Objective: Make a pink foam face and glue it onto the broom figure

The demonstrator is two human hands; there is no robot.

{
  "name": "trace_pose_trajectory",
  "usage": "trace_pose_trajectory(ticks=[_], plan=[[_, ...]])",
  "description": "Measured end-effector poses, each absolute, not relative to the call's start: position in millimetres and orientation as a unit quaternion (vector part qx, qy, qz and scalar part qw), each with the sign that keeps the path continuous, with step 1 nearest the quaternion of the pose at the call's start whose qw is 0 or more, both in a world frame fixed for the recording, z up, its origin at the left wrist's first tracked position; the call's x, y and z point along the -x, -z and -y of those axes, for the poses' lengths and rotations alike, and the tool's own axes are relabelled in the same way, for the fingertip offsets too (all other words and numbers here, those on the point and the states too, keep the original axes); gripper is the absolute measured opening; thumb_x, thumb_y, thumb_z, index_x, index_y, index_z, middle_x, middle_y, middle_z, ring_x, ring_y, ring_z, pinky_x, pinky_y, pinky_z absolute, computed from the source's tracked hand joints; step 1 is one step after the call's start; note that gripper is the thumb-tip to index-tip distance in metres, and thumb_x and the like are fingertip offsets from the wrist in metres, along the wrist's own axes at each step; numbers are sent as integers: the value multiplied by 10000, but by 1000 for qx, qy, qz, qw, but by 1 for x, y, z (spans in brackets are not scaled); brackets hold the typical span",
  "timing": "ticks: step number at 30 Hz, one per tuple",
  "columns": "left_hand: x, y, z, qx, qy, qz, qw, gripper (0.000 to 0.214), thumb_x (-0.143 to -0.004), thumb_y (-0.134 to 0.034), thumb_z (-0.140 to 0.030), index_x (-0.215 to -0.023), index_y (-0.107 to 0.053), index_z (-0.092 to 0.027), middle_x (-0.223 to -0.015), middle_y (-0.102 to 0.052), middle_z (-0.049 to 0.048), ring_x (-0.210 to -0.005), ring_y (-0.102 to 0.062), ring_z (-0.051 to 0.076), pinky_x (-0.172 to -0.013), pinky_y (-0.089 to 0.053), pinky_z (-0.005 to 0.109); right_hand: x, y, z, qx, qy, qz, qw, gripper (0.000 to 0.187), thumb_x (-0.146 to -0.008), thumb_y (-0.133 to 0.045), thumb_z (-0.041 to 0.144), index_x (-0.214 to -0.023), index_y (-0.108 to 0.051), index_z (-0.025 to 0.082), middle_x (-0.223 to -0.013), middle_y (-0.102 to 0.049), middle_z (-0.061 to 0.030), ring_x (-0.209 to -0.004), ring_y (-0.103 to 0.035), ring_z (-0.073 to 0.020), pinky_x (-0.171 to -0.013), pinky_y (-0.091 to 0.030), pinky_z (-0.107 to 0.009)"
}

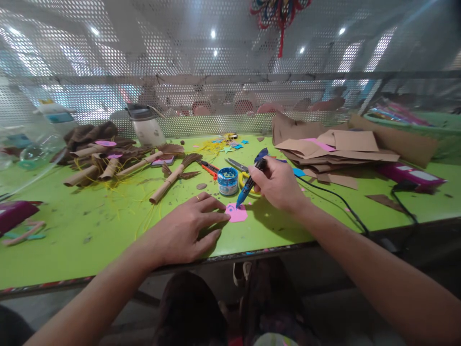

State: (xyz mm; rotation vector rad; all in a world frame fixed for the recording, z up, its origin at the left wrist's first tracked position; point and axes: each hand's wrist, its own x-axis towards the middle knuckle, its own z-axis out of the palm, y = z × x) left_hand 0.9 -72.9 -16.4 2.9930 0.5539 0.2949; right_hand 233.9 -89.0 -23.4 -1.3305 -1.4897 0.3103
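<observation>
**My blue marker (245, 191) meets a pink piece (238, 216)**

In the head view, my right grip (283, 183) is wrapped around the marker, its tip at the upper part of the pink piece, which bears blue marks near the front edge of the green tabletop (118, 247). My left grip (185, 226) rests spread and holds nothing, fingertips touching the piece's left side. A blue-rimmed jar (228, 182) stands just beyond; brown cardboard (355, 141) lies piled to the right.

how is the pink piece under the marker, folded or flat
Flat: the pink piece lies on the green table, blue marks showing on top.
</observation>
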Motion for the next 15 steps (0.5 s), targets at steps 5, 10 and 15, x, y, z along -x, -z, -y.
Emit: trace_pose_trajectory(ticks=[5,10,15], plan=[[-1,17,72,-978,-97,-179,42,357,-897,-499,-232,-1220,-650,-249,-1200,-615,84,-1094,-558,256,-985,-434,449,-234,22,89,571,-117,616,530,270,-863,-539,378,-667,-476,202,-526,-503,30,-489,-453,-107,-490,-329,-242],[-1,15,73,-978,-95,-181,42,360,-899,-498,-237,-1225,-648,-255,-1197,-615,83,-1091,-560,257,-991,-432,454,-235,22,90,570,-125,608,539,270,-861,-543,390,-677,-483,201,-536,-502,32,-485,-450,-105,-491,-326,-243],[-2,15,73,-978,-92,-182,41,360,-902,-491,-240,-1224,-651,-253,-1202,-613,88,-1092,-559,263,-972,-442,451,-233,23,89,563,-131,619,532,283,-863,-540,403,-676,-468,204,-538,-507,32,-494,-459,-105,-494,-332,-240]])
